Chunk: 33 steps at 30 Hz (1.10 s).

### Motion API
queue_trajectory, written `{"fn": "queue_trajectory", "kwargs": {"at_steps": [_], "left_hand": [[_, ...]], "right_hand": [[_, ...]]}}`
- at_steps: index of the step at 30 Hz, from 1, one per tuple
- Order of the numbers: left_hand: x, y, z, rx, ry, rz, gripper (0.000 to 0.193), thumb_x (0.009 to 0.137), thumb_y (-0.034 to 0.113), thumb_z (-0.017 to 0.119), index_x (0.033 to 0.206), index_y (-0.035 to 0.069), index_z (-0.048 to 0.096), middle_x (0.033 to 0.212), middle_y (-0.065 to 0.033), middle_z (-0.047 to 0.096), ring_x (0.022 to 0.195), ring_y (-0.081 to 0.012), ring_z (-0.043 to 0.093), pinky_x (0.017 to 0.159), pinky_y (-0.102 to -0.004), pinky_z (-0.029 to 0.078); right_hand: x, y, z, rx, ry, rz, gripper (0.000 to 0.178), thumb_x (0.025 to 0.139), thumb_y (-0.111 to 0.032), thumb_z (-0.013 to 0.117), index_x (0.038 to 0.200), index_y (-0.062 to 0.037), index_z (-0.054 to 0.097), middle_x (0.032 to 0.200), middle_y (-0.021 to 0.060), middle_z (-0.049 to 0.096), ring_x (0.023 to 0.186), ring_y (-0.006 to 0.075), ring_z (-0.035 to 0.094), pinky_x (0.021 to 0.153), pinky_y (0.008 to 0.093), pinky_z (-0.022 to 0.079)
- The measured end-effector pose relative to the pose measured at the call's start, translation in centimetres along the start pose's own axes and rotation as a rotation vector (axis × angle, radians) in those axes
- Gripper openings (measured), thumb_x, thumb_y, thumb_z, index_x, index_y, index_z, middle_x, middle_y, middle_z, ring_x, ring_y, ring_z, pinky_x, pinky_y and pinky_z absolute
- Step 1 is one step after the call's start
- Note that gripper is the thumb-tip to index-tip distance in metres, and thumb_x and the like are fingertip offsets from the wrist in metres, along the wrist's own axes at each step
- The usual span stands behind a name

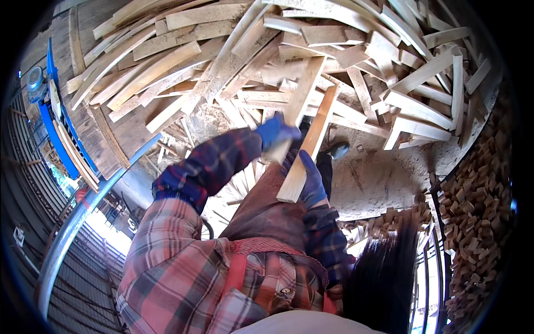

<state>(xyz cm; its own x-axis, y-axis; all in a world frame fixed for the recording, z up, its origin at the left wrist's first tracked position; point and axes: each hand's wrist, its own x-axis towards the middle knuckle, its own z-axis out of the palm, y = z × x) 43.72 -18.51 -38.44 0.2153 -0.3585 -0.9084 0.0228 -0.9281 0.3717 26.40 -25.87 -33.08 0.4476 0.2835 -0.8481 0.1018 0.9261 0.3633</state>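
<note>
Both my hands wear blue gloves. My left hand [275,132] is closed around the near part of a pale wooden board [306,92] and is slightly blurred. My right hand [312,179] grips a second wooden slat [318,129] along its right side, close to the near end. The two pieces lie roughly side by side in front of my body, both slanting away to the upper right. Beyond their far ends rises a heap of loose wooden boards [356,53]; where the far tips meet it, I cannot tell whether they touch.
A wooden table [92,128] with a metal edge stands at the left, bearing stacked boards. Farther left is a blue machine frame [58,145] with a motor [36,80]. Many short wood blocks [475,222] are piled at the right. Scraps lie on the floor near my legs.
</note>
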Motion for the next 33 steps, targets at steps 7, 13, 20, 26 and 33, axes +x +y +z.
{"fn": "queue_trajectory", "kwargs": {"at_steps": [7,13,20,26,33], "left_hand": [[-0.9,-1.0,3.8,0.673,0.094,0.518,0.042,0.091,0.047,0.058,0.095,0.007,0.068,0.084,-0.0075,0.068,0.077,-0.0243,0.063,0.075,-0.0380,0.050],[20.9,13.4,-12.0,1.144,1.087,0.770,0.071,0.076,0.041,0.070,0.135,0.011,0.046,0.111,-0.0140,0.064,0.092,-0.0288,0.064,0.087,-0.0412,0.049],[23.6,15.3,-16.6,1.186,0.126,0.266,0.061,0.074,0.033,0.074,0.123,0.002,0.056,0.112,-0.0166,0.064,0.102,-0.0311,0.062,0.093,-0.0395,0.047],[3.2,9.6,-5.5,-0.192,-0.233,-0.043,0.042,0.079,0.020,0.074,0.111,-0.003,0.059,0.095,-0.0102,0.066,0.086,-0.0182,0.063,0.074,-0.0298,0.051],[-15.9,3.9,10.7,-0.433,0.002,0.189,0.032,0.092,0.025,0.064,0.110,0.000,0.058,0.091,-0.0042,0.062,0.083,-0.0133,0.057,0.075,-0.0273,0.048]], "right_hand": [[-1.4,0.9,2.8,0.082,-0.074,-0.140,0.030,0.093,-0.026,0.059,0.113,-0.0043,0.059,0.104,0.0101,0.063,0.094,0.0257,0.062,0.087,0.0376,0.052],[0.2,-1.9,-5.0,0.222,-0.091,-0.122,0.057,0.083,-0.030,0.067,0.122,0.0067,0.050,0.105,0.0177,0.063,0.093,0.0289,0.065,0.081,0.0408,0.055],[-6.6,0.2,-9.5,0.102,0.086,-0.184,0.070,0.082,-0.028,0.068,0.142,-0.0145,0.034,0.097,0.0134,0.060,0.080,0.0262,0.062,0.068,0.0419,0.054],[-8.9,2.0,-9.0,0.153,0.169,-0.155,0.050,0.086,-0.029,0.066,0.119,0.0064,0.051,0.098,0.0164,0.065,0.085,0.0273,0.066,0.076,0.0384,0.057],[-18.4,1.6,-3.1,-0.277,0.036,-0.209,0.042,0.089,-0.030,0.064,0.119,-0.0003,0.058,0.100,0.0078,0.066,0.087,0.0203,0.064,0.076,0.0292,0.053]]}}
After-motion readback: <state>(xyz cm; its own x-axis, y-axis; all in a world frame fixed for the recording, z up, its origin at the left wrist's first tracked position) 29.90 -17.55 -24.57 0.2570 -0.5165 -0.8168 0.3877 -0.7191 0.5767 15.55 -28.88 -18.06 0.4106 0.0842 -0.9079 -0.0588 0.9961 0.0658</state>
